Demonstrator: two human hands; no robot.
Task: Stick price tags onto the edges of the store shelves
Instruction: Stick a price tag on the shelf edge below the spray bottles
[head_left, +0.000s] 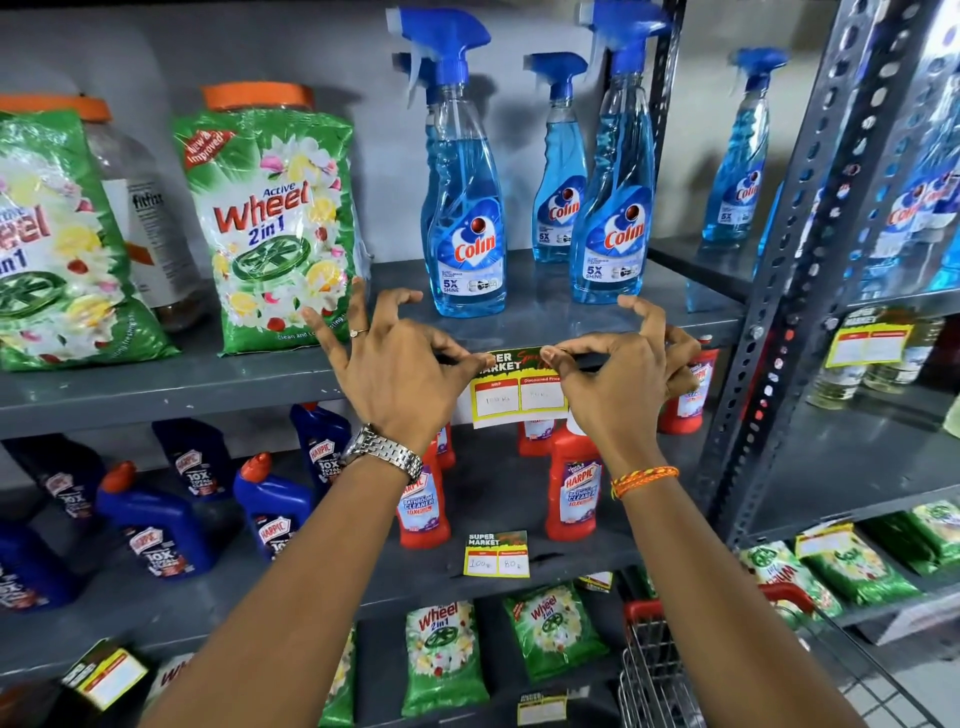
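I see grey steel shelves crowded with detergent bags and blue spray bottles standing just behind the front edge. My left hand and right hand sit close together, thumbs and forefingers pinching the price tag's top corners against that edge; below it hangs free over red bottles.

Bare shelf lies between the 2 front spray bottles, open for a hand. Left, the detergent bag crowds the edge. Right, the upright post blocks passage; red bottles stand below.
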